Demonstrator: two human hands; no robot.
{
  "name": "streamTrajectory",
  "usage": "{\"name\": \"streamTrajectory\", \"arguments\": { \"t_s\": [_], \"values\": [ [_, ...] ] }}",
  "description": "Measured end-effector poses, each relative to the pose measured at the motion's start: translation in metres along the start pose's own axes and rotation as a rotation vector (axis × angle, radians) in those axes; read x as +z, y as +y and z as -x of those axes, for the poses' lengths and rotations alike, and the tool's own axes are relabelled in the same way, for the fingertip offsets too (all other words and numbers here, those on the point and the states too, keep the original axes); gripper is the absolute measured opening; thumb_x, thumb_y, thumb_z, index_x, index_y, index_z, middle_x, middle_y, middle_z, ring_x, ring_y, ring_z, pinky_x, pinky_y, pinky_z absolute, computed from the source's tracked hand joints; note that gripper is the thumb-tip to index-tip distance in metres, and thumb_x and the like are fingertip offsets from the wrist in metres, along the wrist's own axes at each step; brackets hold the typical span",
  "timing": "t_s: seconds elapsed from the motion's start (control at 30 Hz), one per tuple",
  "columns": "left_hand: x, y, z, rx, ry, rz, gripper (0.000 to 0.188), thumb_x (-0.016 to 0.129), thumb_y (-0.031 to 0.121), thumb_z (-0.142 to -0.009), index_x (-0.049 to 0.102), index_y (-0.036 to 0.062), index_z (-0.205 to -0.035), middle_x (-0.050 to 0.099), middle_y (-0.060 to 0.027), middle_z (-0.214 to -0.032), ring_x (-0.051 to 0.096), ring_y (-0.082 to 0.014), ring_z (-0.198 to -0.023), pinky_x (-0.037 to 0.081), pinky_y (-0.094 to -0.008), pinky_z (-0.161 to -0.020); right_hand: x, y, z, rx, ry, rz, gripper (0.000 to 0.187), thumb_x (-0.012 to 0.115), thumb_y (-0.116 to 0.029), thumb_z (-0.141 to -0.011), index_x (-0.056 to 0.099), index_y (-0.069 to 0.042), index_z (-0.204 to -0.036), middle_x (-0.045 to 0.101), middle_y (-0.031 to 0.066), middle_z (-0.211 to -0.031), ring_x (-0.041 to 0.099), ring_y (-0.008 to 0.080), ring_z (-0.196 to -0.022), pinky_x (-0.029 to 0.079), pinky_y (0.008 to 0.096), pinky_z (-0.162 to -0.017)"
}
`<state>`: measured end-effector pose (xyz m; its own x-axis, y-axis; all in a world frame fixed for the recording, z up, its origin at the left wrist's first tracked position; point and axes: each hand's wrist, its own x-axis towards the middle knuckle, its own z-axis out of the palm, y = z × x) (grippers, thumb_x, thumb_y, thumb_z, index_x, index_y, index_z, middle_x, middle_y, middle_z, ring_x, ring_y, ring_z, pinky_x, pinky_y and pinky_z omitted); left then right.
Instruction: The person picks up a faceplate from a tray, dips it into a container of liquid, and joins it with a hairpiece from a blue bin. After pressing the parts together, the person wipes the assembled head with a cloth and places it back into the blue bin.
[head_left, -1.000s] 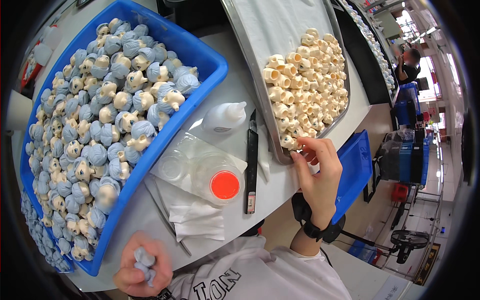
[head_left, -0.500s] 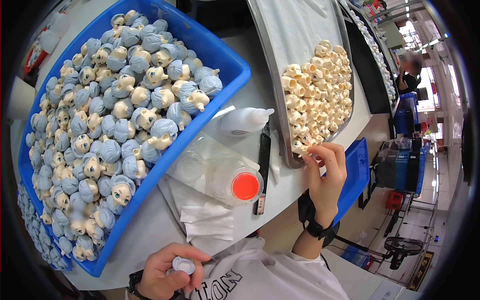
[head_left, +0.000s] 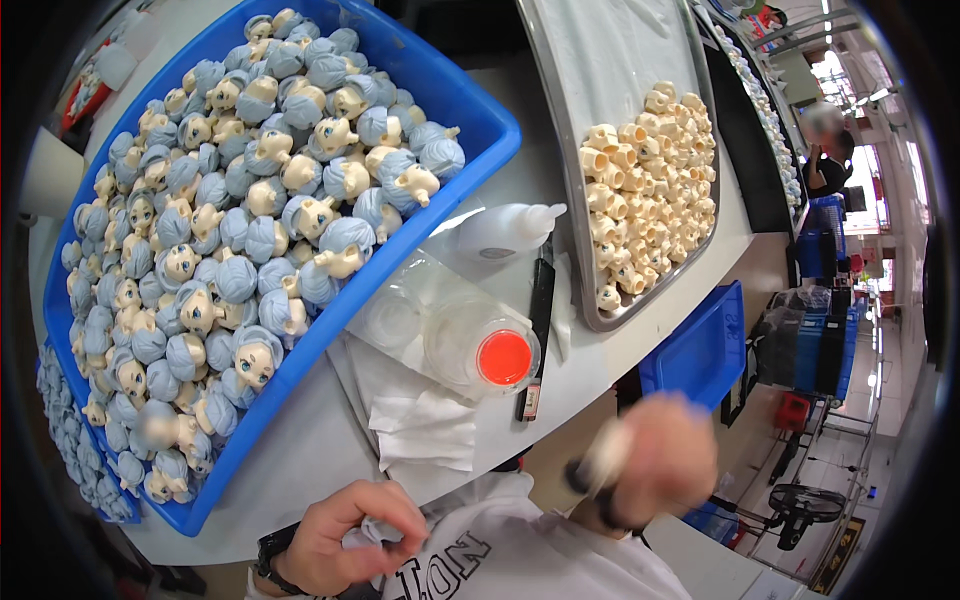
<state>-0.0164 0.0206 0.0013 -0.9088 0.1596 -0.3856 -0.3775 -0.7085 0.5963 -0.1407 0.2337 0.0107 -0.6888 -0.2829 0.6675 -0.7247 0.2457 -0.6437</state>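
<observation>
Ahead of the hands [head_left: 360,535] lie tissue [head_left: 425,432], a jar [head_left: 500,357], perhaps a cutter [head_left: 541,315].

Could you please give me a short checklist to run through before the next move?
1. Left hand has its grey-blue piece: ok, curled around it, though the fingers hide much of it.
2. Right hand has a cream piece: ok, one shows at its fingertips.
3. Which way that cream piece faces: cannot tell, it is blurred.
4. Right hand clear of the metal tray: ok, away from its near edge.
5. Both hands free: not ok, both are occupied.
6. Squeeze bottle on the table: ok, between the blue bin and the tray.
</observation>
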Motion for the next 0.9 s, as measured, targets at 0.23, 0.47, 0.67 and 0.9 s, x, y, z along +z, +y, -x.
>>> {"name": "streamTrajectory", "arguments": {
  "t_s": [0.23, 0.47, 0.67, 0.9],
  "values": [
    [-0.018, -0.007, 0.016, 0.132, -0.013, -0.097, 0.044, 0.079, 0.032, -0.067, 0.056, -0.0007, -0.086, 0.062, -0.0131, -0.087, 0.059, -0.0183, -0.078, 0.045, -0.0283, -0.069, 0.067, -0.032, -0.014, -0.169, -0.546, -0.450, 0.019, 0.062, -0.010, -0.081, 0.065, 0.000, -0.098, 0.064, 0.0109, -0.087, 0.058, 0.0224, -0.071, 0.047, 0.0283, -0.060],
    [-0.026, -0.018, 0.021, 0.186, -0.120, -0.054, 0.044, 0.066, 0.032, -0.081, 0.053, -0.0035, -0.104, 0.060, -0.0128, -0.095, 0.059, -0.0208, -0.081, 0.046, -0.0293, -0.072, 0.084, -0.041, -0.027, 0.171, -0.512, -0.794, 0.024, 0.059, -0.019, -0.085, 0.062, 0.001, -0.098, 0.061, 0.0189, -0.098, 0.060, 0.0256, -0.075, 0.047, 0.0340, -0.064],
    [-0.015, 0.000, 0.014, 0.139, 0.016, 0.088, 0.052, 0.050, 0.034, -0.090, 0.043, -0.0076, -0.120, 0.056, -0.0190, -0.098, 0.055, -0.0193, -0.065, 0.046, -0.0269, -0.062, 0.078, -0.042, -0.017, 0.026, -0.341, -0.582, 0.019, 0.063, -0.015, -0.082, 0.063, -0.001, -0.094, 0.064, 0.0145, -0.088, 0.060, 0.0239, -0.071, 0.047, 0.0334, -0.064],
    [-0.009, 0.003, 0.004, 0.142, -0.017, 0.112, 0.049, 0.045, 0.026, -0.092, 0.032, -0.0054, -0.128, 0.056, -0.0262, -0.097, 0.048, -0.0110, -0.055, 0.042, -0.0226, -0.054, 0.035, -0.022, -0.008, 0.031, -0.162, -0.155, 0.030, 0.051, -0.040, -0.089, 0.057, -0.013, -0.101, 0.050, 0.0030, -0.073, 0.044, 0.0153, -0.062, 0.037, 0.0326, -0.061]
  ]
}}
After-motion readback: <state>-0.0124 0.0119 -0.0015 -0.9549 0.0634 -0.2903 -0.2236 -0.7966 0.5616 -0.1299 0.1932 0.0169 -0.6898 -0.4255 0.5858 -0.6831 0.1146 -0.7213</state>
